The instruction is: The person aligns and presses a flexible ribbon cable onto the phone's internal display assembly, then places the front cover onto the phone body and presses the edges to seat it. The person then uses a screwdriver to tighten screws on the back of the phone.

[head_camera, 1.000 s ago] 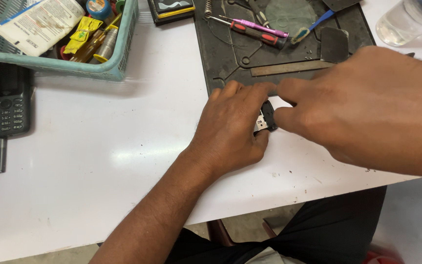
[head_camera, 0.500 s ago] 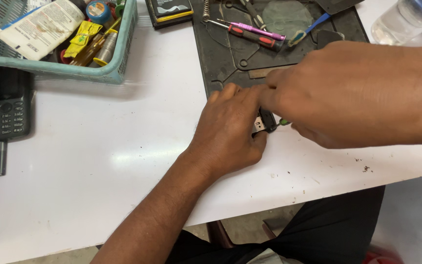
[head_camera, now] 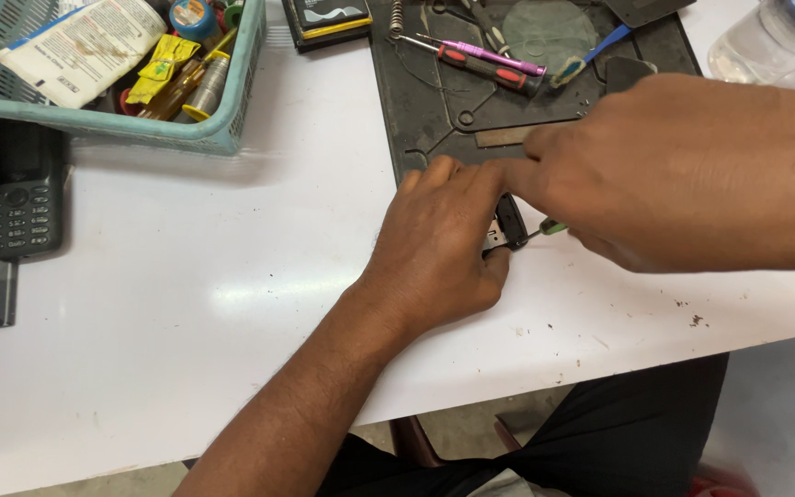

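Observation:
My left hand (head_camera: 443, 253) rests on the white table (head_camera: 213, 304) and pins down a small black and silver part (head_camera: 508, 225) with its fingertips. My right hand (head_camera: 683, 166) reaches in from the right, its index finger touching the top of that part. It holds a thin green-handled tool (head_camera: 550, 226) whose tip points at the part. Most of the part is hidden under my fingers.
A dark work mat (head_camera: 434, 101) behind my hands carries a red-and-black screwdriver (head_camera: 485, 66), a purple tool (head_camera: 499, 53) and tweezers. A teal basket (head_camera: 227, 129) of supplies stands at the back left, a black keypad phone (head_camera: 18, 198) at the left edge, a clear bottle (head_camera: 766, 41) at the back right.
My right hand has shifted slightly up and left, bringing its index finger onto the part. The green tool has come into view under it. My left hand has stayed put.

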Available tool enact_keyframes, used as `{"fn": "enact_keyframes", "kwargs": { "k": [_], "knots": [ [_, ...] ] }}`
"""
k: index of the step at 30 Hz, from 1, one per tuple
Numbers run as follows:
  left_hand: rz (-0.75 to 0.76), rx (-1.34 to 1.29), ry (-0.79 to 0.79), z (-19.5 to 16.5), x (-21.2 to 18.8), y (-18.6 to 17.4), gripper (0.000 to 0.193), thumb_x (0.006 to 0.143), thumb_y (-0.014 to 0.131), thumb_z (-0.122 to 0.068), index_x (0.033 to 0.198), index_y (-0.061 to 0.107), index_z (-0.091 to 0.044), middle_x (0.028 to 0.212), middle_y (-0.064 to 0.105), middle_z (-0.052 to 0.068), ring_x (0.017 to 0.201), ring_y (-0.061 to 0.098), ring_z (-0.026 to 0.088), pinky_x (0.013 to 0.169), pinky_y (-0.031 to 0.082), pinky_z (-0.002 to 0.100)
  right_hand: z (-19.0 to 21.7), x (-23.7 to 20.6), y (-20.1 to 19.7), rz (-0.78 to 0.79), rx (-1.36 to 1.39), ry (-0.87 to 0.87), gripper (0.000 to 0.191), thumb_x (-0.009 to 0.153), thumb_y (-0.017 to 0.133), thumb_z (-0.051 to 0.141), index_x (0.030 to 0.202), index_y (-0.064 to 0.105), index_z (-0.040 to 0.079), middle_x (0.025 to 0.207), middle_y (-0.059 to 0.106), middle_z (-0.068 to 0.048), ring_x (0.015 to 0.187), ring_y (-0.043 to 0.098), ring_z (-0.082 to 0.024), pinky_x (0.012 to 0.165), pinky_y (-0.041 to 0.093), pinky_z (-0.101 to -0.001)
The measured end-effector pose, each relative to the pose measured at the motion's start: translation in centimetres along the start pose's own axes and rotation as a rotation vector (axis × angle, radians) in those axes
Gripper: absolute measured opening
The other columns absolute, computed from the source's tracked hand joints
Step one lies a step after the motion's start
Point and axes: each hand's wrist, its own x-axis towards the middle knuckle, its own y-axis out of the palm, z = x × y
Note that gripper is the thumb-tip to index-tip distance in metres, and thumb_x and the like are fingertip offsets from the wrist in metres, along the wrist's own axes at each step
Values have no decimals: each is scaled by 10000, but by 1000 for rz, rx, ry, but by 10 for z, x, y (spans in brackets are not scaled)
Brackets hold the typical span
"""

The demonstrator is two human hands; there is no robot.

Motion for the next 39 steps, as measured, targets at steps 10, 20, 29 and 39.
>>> {"fn": "enact_keyframes", "kwargs": {
  "k": [10, 20, 29, 39],
  "knots": [
    [-47, -2, 33, -1, -1, -3, 706, 654, 824, -63, 1302, 546, -68, 1129, 697, 91, 1085, 603, 270, 885, 445, 421, -2, 3, 4, 177, -25, 7, 153, 919, 685, 279, 874, 719, 137, 807, 750, -81, 703, 736, -246, 600, 574, -372],
    [-27, -8, 27, 1, -1, -2, 705, 657, 825, -68, 1302, 539, -70, 1114, 694, 88, 1087, 603, 269, 878, 446, 432, -1, 3, 0, 151, -60, -31, 169, 916, 672, 199, 823, 728, 69, 751, 716, -88, 680, 740, -220, 565, 577, -360],
    [14, -2, -16, 1, -1, -1, 675, 667, 829, -75, 1278, 544, -69, 1110, 691, 87, 1066, 596, 270, 874, 445, 427, 0, 2, 5, -61, 67, -54, 140, 827, 687, 146, 934, 689, 55, 803, 720, -87, 647, 740, -221, 521, 586, -358],
    [41, -21, -31, -2, 0, -3, 686, 670, 828, -72, 1298, 551, -88, 1056, 698, 71, 1068, 598, 253, 869, 440, 426, -2, 3, 16, -134, 44, -71, 251, 765, 722, 238, 930, 703, 50, 791, 716, -96, 639, 732, -233, 513, 586, -360]
  ]
}}
